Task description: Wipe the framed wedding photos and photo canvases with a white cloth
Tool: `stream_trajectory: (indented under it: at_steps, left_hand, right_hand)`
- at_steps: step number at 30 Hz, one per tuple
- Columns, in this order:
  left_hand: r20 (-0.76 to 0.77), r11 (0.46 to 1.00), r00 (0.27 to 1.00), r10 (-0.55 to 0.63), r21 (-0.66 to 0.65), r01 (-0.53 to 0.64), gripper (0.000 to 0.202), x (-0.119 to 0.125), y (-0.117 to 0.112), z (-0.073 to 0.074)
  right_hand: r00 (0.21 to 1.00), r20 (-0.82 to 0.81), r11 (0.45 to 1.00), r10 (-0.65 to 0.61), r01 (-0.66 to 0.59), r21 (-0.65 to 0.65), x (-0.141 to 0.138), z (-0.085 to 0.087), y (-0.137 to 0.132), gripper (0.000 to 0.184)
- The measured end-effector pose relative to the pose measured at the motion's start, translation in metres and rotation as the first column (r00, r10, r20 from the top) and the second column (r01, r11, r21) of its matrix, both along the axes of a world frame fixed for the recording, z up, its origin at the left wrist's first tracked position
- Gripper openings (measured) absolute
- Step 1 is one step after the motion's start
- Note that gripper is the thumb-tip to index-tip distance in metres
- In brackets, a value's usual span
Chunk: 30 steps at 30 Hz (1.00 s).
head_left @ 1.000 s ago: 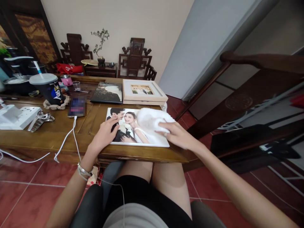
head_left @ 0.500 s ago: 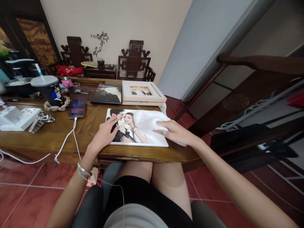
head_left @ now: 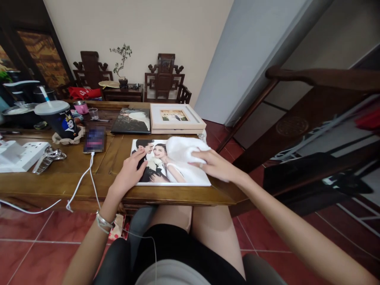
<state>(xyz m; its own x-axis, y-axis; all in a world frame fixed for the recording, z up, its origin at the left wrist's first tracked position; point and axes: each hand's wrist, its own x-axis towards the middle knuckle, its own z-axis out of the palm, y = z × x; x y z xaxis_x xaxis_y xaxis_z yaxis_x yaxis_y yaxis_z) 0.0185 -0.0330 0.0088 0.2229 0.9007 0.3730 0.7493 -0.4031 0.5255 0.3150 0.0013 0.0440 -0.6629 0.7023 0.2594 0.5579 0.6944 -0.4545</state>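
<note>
A large wedding photo print (head_left: 154, 174) lies flat near the front edge of the wooden table (head_left: 59, 178). My left hand (head_left: 130, 173) rests on its left side, fingers spread and pressing it down. My right hand (head_left: 215, 165) presses a white cloth (head_left: 181, 149) onto the right part of the print, fingers closed over the cloth. My knees are under the table edge.
Behind the print lie a dark photo album (head_left: 132, 120) and a white framed picture (head_left: 175, 117). To the left are a phone (head_left: 94, 139) with a white cable (head_left: 80, 182), a lidded cup with straw (head_left: 59, 118), a power strip (head_left: 25, 154). A dark wooden chair arm (head_left: 311, 75) stands at right.
My right hand has slid the cloth slightly left and toward me over the print. The left hand stays in place. The view has tilted up a little.
</note>
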Motion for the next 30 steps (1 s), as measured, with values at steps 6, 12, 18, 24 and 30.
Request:
stream_trajectory:
  at_steps: [6,12,18,24,30]
  left_hand:
    - [-0.007,1.000,1.000,0.016,-0.018,-0.016,0.043,0.001,0.000,-0.001]
    - [-0.030,0.999,1.000,0.004,-0.034,-0.005,0.043,0.001,-0.001,0.001]
    - [-0.033,1.000,0.999,-0.006,-0.027,0.005,0.043,-0.001,-0.001,0.001]
    - [-0.015,1.000,1.000,-0.004,-0.008,0.004,0.042,-0.002,0.000,-0.001]
    - [0.000,1.000,1.000,-0.010,-0.007,0.010,0.043,-0.001,0.000,-0.001]
  right_hand:
    - [0.991,0.133,0.999,-0.023,0.026,-0.020,0.031,-0.003,-0.083,0.027]
    - [0.987,0.154,0.997,0.041,-0.029,-0.077,0.028,0.004,-0.070,0.024]
    - [0.995,0.034,0.994,0.091,-0.089,-0.057,-0.004,0.006,0.014,0.015]
    - [0.997,-0.074,0.999,0.008,-0.010,-0.035,-0.019,-0.002,0.060,0.018]
    - [0.999,-0.003,0.999,0.040,-0.040,0.020,-0.006,-0.004,0.002,0.008]
